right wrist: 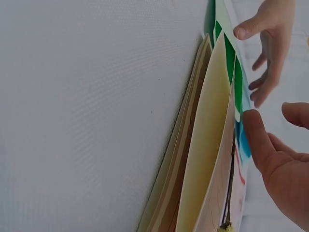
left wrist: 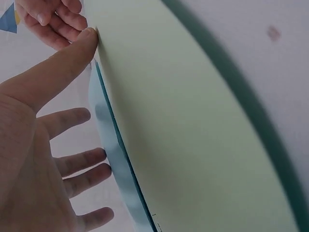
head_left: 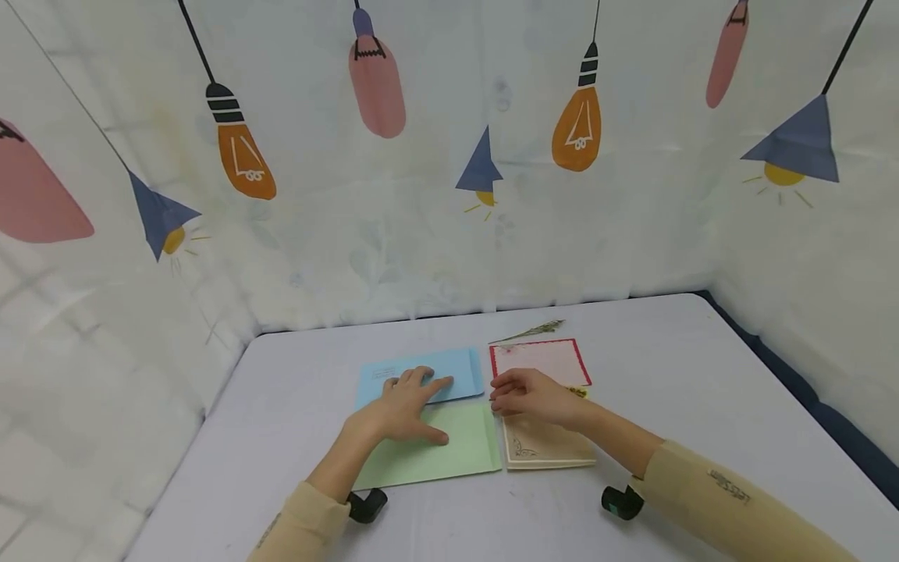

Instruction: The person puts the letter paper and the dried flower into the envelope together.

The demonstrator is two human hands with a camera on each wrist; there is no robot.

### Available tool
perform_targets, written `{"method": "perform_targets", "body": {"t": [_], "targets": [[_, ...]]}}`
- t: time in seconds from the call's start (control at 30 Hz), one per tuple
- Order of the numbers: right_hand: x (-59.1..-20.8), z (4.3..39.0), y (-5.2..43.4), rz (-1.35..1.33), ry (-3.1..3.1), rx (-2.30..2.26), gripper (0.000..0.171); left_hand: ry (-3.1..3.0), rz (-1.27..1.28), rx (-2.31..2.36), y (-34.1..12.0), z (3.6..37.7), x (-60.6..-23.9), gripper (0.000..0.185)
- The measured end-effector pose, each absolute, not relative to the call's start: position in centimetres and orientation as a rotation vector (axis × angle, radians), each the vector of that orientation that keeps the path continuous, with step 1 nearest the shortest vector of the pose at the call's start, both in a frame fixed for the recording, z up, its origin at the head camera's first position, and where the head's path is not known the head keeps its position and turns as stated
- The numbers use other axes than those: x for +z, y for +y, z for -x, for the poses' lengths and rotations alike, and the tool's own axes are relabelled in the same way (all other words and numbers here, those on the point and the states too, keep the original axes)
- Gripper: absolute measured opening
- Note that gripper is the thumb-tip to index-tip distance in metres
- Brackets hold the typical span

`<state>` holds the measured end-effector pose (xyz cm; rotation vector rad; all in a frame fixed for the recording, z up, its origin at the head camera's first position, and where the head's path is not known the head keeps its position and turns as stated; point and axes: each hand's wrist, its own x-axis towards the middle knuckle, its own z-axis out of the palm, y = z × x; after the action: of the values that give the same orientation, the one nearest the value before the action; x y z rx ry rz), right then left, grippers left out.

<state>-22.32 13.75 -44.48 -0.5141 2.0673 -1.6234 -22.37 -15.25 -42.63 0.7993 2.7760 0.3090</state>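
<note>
**Hands on paper stacks, mid-table**

I find my left hand [head_left: 403,406] flat, fingers spread and straight, pressing across the green sheet [head_left: 435,453] and the blue sheet [head_left: 428,371] beyond it; the thumb tip touches the green sheet's edge. My right hand [head_left: 530,396] sits just beside, fingers loosely curled, tips at the left edge of the beige card [head_left: 544,449]; I cannot tell whether it pinches anything. A red-bordered card [head_left: 541,361] lies past that hand. A dried sprig [head_left: 530,332] rests nearer the table's [head_left: 702,390] far edge. All papers lie mid-table, side by side.
</note>
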Motion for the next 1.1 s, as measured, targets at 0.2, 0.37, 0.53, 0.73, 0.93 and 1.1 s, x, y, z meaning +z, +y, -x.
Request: {"method": "perform_targets", "body": {"t": [0.2, 0.37, 0.53, 0.73, 0.93, 1.1], "targets": [[-44.6, 22.4, 13.1, 0.496, 2.119, -1.541, 0.043, 2.733, -0.803, 0.322, -14.9, 22.0, -42.4, 0.096], [-44.8, 22.4, 12.9, 0.475, 2.062, -1.552, 0.044, 2.715, -0.808, 0.28, -14.6, 21.8, -42.7, 0.097], [-44.7, 22.4, 12.8, 0.468, 2.034, -1.578, 0.044, 2.719, -0.856, 0.255, -14.2, 21.7, -42.7, 0.098], [-44.8, 22.7, 12.5, 0.479, 1.968, -1.597, 0.047, 2.722, -0.86, 0.239, -13.9, 21.6, -42.6, 0.102], [-44.9, 22.8, 12.2, 0.466, 1.968, -1.6, 0.047, 2.717, -0.856, 0.254, -13.6, 21.7, -42.7, 0.102], [-45.1, 23.0, 12.0, 0.449, 1.975, -1.605, 0.047, 2.713, -0.855, 0.263, -13.4, 21.7, -42.7, 0.1]]}}
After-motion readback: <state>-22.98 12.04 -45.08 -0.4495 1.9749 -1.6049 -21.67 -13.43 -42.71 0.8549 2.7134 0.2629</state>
